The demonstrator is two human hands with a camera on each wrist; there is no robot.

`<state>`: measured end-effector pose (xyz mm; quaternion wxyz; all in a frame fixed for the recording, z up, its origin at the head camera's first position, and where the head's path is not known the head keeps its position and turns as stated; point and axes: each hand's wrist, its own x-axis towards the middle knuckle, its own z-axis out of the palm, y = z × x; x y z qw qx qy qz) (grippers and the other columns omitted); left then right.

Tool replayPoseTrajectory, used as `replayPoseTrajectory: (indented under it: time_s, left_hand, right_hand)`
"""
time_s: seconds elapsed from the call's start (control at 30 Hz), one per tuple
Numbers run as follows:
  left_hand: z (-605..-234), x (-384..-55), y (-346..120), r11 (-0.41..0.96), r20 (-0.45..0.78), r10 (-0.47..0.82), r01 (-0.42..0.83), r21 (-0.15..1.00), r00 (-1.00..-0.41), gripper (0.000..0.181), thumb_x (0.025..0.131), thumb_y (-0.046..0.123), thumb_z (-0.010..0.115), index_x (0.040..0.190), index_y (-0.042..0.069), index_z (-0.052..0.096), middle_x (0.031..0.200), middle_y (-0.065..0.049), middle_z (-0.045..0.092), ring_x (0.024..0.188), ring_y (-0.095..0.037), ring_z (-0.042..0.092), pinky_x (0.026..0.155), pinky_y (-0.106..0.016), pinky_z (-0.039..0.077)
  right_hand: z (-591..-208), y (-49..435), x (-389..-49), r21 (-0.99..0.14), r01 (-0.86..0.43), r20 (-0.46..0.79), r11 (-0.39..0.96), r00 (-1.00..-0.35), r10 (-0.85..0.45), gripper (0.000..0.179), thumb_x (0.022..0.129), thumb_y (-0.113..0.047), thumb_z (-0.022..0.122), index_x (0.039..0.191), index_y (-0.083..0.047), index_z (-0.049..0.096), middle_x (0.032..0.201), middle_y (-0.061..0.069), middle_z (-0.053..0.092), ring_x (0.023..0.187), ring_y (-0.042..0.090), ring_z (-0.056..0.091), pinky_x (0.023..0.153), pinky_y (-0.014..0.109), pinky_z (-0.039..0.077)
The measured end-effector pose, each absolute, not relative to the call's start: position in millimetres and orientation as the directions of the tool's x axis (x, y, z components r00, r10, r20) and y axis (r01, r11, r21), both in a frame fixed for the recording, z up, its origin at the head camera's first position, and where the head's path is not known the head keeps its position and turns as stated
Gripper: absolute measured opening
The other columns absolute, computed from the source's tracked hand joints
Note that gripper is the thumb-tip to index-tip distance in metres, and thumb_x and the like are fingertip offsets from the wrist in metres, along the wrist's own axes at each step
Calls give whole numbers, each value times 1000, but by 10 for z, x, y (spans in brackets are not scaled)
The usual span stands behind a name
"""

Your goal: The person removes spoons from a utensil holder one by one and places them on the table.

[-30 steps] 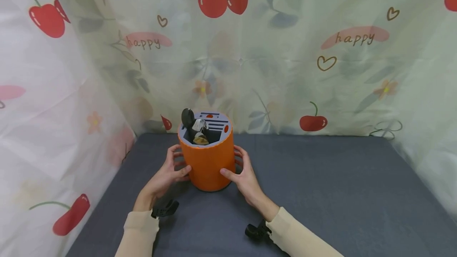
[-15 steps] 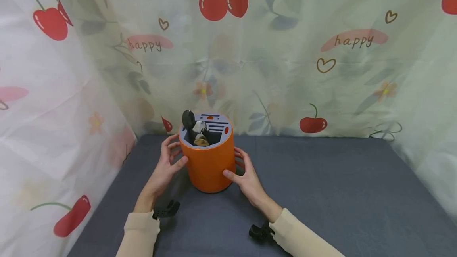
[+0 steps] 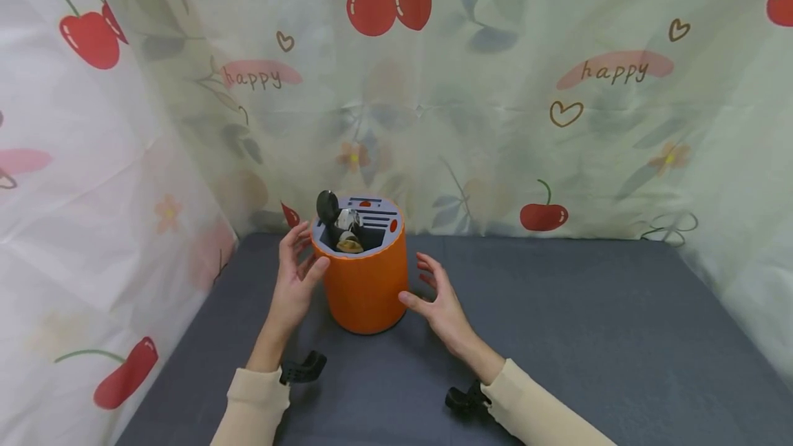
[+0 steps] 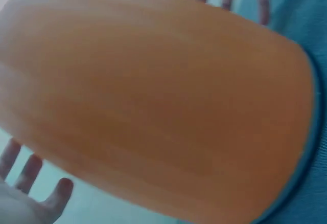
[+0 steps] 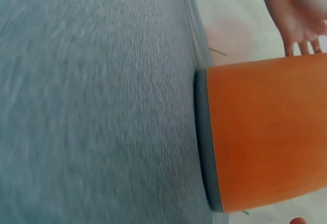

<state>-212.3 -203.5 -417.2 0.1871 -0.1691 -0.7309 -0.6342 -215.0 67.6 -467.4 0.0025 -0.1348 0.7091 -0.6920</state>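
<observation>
An orange cylindrical utensil holder (image 3: pixel 365 291) stands upright on the dark tabletop, its grey slotted lid (image 3: pixel 376 210) facing up. A black spoon-shaped utensil (image 3: pixel 327 207) pokes out of the large opening, beside a shiny metal piece (image 3: pixel 348 219) and a tan-ended item (image 3: pixel 350 245). My left hand (image 3: pixel 294 291) is by the upper left side, fingers loosely bent, thumb near the front rim; contact is unclear. To the right, my right hand (image 3: pixel 447 312) has its fingers spread apart from the wall, thumb tip close to it. The left wrist view shows the holder's blurred side (image 4: pixel 163 101).
The grey-blue tabletop (image 3: pixel 595 322) extends widely to the right. Behind it hangs a cherry-patterned curtain (image 3: pixel 471 88), with another sheet (image 3: pixel 99 191) along the left. Black wrist devices (image 3: pixel 303 367) are worn below both hands.
My right hand has let go of the holder and drawn back to the right. My left hand has loosened its hold and slid up towards the rim. The holder stays in place.
</observation>
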Motion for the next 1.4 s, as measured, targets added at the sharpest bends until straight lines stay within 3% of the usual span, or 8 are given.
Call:
replayPoseTrajectory:
  time_s: [0.33, 0.6, 0.73, 0.9, 1.17, 1.4]
  left_hand:
    - [-4302, -2116, -1895, 184, 586, -72, 566, 803, -807, 73, 98, 8, 66, 160, 20, 31, 158, 0, 25, 146, -19, 28, 122, -60, 22]
    - [-4372, -2153, -1826, 221, 633, -93, 604, 765, -768, 83, 98, 29, 73, 163, 10, 25, 163, -12, 20, 148, -27, 24, 122, -64, 17]
    - [-4393, -2144, -1807, 235, 613, -72, 584, 777, -786, 85, 99, 41, 71, 166, 21, 24, 166, -2, 19, 151, -19, 22, 123, -65, 13]
    - [-4420, -2118, -1779, 217, 582, -68, 558, 801, -810, 82, 99, 37, 71, 165, 34, 23, 165, 5, 19, 152, -19, 25, 123, -64, 19]
    - [-4452, -2149, -1730, 149, 581, -90, 565, 811, -809, 81, 99, 28, 72, 165, 28, 24, 165, 5, 20, 150, -27, 30, 120, -61, 26]
    - [-4481, -2190, -1702, 126, 612, -107, 600, 790, -784, 84, 95, 32, 78, 162, 23, 28, 165, 2, 20, 144, -29, 39, 116, -38, 39]
  right_hand:
    - [-4565, 895, -2220, -976, -214, 201, 41, -959, -201, 77, 96, -12, 77, 160, -23, 35, 160, 11, 33, 152, 42, 27, 118, 68, 26]
    - [-4517, 1111, -2292, -965, -246, 223, 86, -950, -217, 79, 97, -15, 76, 162, -17, 32, 161, 13, 33, 152, 38, 28, 119, 67, 26]
    - [-4502, 1243, -2308, -960, -256, 230, 111, -951, -205, 77, 98, -14, 75, 161, -17, 33, 160, 14, 34, 153, 38, 28, 120, 67, 24]
    - [-4450, 1372, -2314, -955, -268, 240, 127, -951, -196, 76, 99, -13, 74, 162, -15, 32, 160, 14, 35, 153, 38, 27, 120, 67, 21]
    - [-4331, 1519, -2325, -941, -305, 278, 148, -943, -182, 75, 99, -10, 73, 162, -11, 31, 158, 16, 36, 153, 37, 27, 121, 65, 21]
    - [-4309, 1579, -2334, -938, -308, 278, 158, -942, -188, 74, 100, -11, 72, 162, -14, 32, 159, 14, 35, 154, 35, 27, 122, 63, 21]
